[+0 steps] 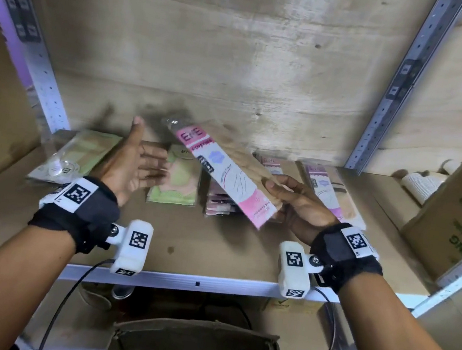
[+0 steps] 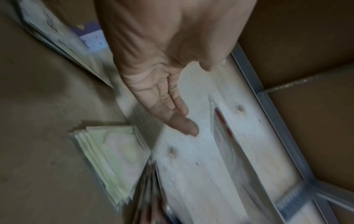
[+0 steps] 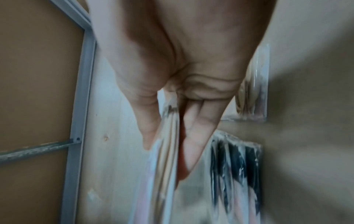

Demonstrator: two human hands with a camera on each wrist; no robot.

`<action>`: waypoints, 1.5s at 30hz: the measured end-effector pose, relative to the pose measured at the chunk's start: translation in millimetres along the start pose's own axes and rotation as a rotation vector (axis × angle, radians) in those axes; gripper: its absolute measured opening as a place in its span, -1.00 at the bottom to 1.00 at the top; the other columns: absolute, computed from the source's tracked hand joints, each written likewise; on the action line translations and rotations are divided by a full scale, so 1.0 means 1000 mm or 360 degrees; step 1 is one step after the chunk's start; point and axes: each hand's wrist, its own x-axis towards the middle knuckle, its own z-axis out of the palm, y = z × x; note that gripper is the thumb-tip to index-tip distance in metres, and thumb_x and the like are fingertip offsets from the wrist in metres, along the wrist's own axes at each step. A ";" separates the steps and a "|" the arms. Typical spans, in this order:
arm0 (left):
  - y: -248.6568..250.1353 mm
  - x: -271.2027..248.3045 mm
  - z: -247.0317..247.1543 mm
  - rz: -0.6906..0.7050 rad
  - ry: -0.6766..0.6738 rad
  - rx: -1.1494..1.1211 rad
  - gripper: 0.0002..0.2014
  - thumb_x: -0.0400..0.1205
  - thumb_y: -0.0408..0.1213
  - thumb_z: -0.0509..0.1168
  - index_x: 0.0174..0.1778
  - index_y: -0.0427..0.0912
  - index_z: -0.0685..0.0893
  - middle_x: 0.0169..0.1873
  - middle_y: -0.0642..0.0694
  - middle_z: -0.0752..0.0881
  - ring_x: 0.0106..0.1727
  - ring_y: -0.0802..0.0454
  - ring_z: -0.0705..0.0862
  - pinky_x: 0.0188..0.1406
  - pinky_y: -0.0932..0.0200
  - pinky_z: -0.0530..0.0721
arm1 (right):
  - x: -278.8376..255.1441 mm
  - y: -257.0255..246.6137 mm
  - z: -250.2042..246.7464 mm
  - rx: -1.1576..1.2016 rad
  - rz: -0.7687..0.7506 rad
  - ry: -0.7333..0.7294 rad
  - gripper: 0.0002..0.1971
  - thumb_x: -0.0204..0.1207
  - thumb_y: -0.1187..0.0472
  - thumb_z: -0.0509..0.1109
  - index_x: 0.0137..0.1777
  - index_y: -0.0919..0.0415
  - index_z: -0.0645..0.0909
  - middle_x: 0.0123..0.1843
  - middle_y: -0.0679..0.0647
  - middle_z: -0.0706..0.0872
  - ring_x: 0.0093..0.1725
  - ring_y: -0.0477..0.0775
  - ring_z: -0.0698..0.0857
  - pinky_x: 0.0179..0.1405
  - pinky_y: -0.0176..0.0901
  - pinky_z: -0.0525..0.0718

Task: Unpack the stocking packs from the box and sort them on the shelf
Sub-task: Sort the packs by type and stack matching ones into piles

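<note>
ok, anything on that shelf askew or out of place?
One thing: the leftmost green pack lies skewed at an angle on the shelf, while the other piles sit roughly square. The pink pack is tilted only because the right hand holds it in the air. No visible damage.

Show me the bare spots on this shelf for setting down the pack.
Bare board runs along the shelf's front edge, and right of the purple pack toward the carton. Crowded: the back row, from green packs to the pink stack.
</note>
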 end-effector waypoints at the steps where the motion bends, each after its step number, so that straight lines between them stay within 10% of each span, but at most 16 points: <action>1: -0.001 -0.006 0.008 -0.0057 -0.0096 0.0072 -0.21 0.58 0.46 0.03 -0.04 -0.29 0.71 -0.25 -0.29 0.80 -0.31 -0.11 0.80 -0.42 0.15 0.78 | 0.000 0.001 0.003 0.0069 -0.0005 0.0019 -0.75 0.40 0.26 0.55 0.05 0.19 0.63 -0.05 0.19 0.84 -0.17 0.10 0.81 -0.41 -0.13 0.76; 7: -0.021 -0.036 0.058 -0.0120 -0.0631 0.0320 -0.57 0.53 0.03 0.47 0.11 -0.27 0.72 -0.08 -0.35 0.81 -0.20 -0.13 0.83 -0.23 0.11 0.81 | 0.002 0.019 0.023 0.0166 -0.0033 0.0150 -0.80 0.49 0.42 0.49 -0.12 0.19 0.52 0.00 0.29 0.81 -0.19 0.16 0.81 -0.31 -0.01 0.83; 13: -0.027 -0.037 0.071 0.0011 -0.0505 0.0363 -0.67 0.52 -0.47 0.50 0.20 -0.42 0.70 0.03 -0.32 0.82 -0.22 -0.04 0.80 -0.11 0.13 0.85 | 0.000 0.022 0.013 0.0001 -0.0057 0.0212 -0.79 0.49 0.42 0.49 -0.05 0.22 0.51 -0.04 0.27 0.71 -0.27 0.15 0.74 -0.45 -0.09 0.80; 24: -0.021 -0.016 0.132 0.0138 -0.0339 0.0489 -0.72 0.60 -0.50 0.42 0.22 -0.41 0.67 -0.05 -0.18 0.79 -0.29 0.09 0.81 -0.33 0.28 0.80 | 0.002 -0.008 -0.042 -0.0344 -0.0129 0.0487 -0.72 0.34 0.41 0.63 0.03 0.33 0.69 -0.13 0.24 0.83 -0.40 0.15 0.73 -0.17 0.01 0.80; 33: -0.020 0.035 0.203 -0.0017 -0.0326 0.0908 -0.56 0.52 -0.59 0.47 0.32 -0.51 0.58 0.20 -0.46 0.72 0.01 -0.30 0.81 0.05 -0.07 0.81 | 0.017 -0.015 -0.081 -0.0888 -0.0073 0.0927 -0.77 0.31 0.23 0.68 -0.05 0.15 0.77 -0.03 0.12 0.84 -0.03 0.12 0.83 0.13 0.00 0.79; 45: -0.026 0.058 0.230 0.0099 -0.0320 0.1836 -0.59 0.43 -0.37 0.62 0.12 -0.44 0.69 0.02 -0.33 0.83 0.00 -0.21 0.84 0.11 -0.08 0.79 | 0.024 -0.013 -0.086 -0.1218 0.0097 0.1014 -0.77 0.31 0.23 0.67 -0.03 0.22 0.84 0.04 0.22 0.82 0.06 0.14 0.79 0.17 -0.07 0.76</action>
